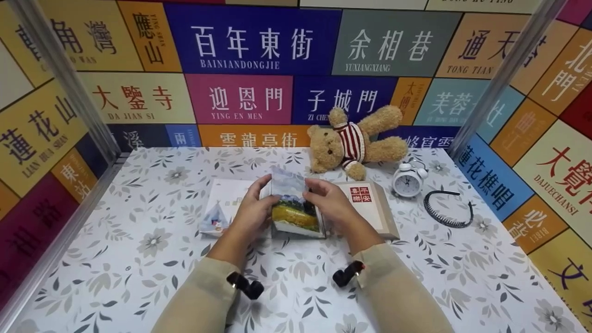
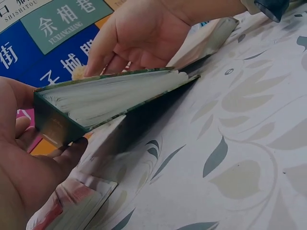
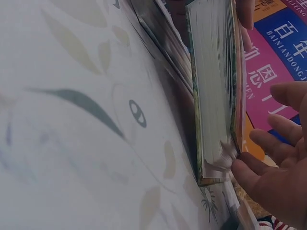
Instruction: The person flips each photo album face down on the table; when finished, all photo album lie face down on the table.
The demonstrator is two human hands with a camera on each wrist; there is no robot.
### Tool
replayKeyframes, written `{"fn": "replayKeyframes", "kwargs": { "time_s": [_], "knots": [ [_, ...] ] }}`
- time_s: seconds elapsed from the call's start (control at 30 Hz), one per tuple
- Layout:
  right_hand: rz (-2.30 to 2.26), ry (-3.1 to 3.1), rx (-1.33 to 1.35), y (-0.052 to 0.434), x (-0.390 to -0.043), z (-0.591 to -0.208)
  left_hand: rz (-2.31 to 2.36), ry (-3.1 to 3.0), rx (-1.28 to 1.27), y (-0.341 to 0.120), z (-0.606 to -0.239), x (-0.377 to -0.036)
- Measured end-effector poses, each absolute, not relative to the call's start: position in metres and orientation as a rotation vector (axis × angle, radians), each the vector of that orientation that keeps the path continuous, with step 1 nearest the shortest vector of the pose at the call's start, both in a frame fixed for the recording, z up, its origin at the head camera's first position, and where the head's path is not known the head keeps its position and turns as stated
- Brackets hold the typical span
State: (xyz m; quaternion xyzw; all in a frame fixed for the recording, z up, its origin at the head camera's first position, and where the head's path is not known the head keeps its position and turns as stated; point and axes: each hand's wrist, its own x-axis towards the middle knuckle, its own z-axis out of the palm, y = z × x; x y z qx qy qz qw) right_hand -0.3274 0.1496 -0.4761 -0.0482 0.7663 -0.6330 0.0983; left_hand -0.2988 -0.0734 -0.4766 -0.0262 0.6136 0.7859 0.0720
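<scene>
Floral tabletop [image 1: 138, 259]: both hands, left hand [image 1: 252, 210] at 9 o'clock, right hand [image 1: 330, 203] at 3, grip the book [image 1: 296, 210]. Looks stiff and light; I'd hold the edges.

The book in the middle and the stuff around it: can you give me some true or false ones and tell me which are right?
1. Both hands hold the book. True: the left hand and the right hand grip its two sides.
2. The book lies flat on the table. False: its far end is lifted, with only the near edge down.
3. The teddy bear wears a striped top. True.
4. The alarm clock stands left of the book. False: it stands to the right, by the bear.
5. The black hairband hangs on the bear. False: it lies on the table near the clock.
</scene>
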Motion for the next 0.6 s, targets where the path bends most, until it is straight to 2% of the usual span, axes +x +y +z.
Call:
{"fn": "replayKeyframes", "kwargs": {
  "time_s": [0.6],
  "knots": [
    [-1.78,2.318,-0.316,0.138,-0.314,-0.45,2.415,1.71,0.002,-0.074,-0.475,-0.3]
  ]
}}
